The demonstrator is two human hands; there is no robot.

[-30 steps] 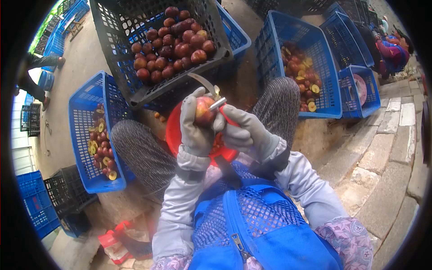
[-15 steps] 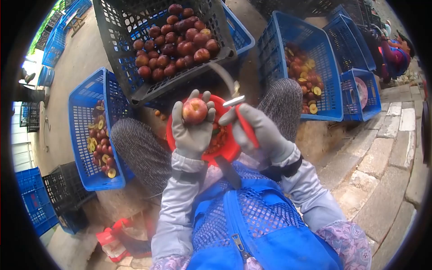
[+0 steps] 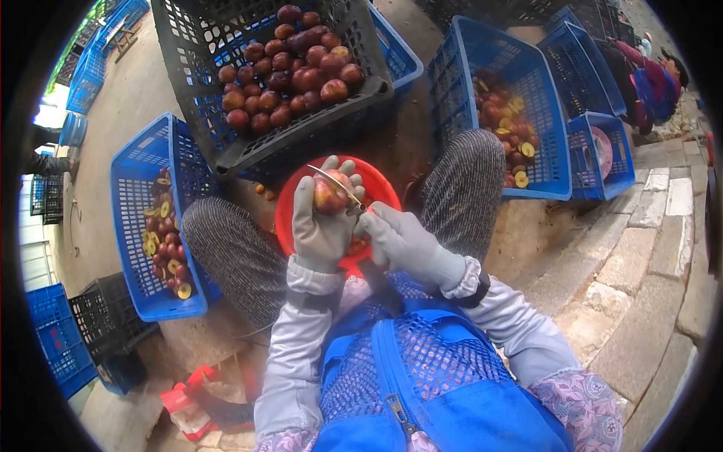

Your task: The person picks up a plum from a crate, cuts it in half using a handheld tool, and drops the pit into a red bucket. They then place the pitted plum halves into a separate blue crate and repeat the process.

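Observation:
A reddish plum [image 3: 329, 197] rests in my gloved left hand [image 3: 320, 226], whose fingers curl up around it. My gloved right hand [image 3: 407, 245] is closed on a knife, with most of its handle hidden by the fingers. The curved blade [image 3: 335, 184] lies across the plum's upper side. Beneath both hands is a red basin [image 3: 382, 188], its contents mostly covered by them. Just beyond, a black crate [image 3: 301, 131] holds many whole plums [image 3: 294, 75].
Blue crates with cut plums stand at left [image 3: 194, 305] and right [image 3: 559, 154]. More blue crates [image 3: 616, 162] are at far right, near a person [image 3: 659, 87]. A red-and-white bag [image 3: 192, 410] lies lower left. Stone paving [image 3: 633, 301] lies right.
The knife has swung down and left from above the basin onto the plum. My right hand has moved closer to my left hand, and the plum looks turned.

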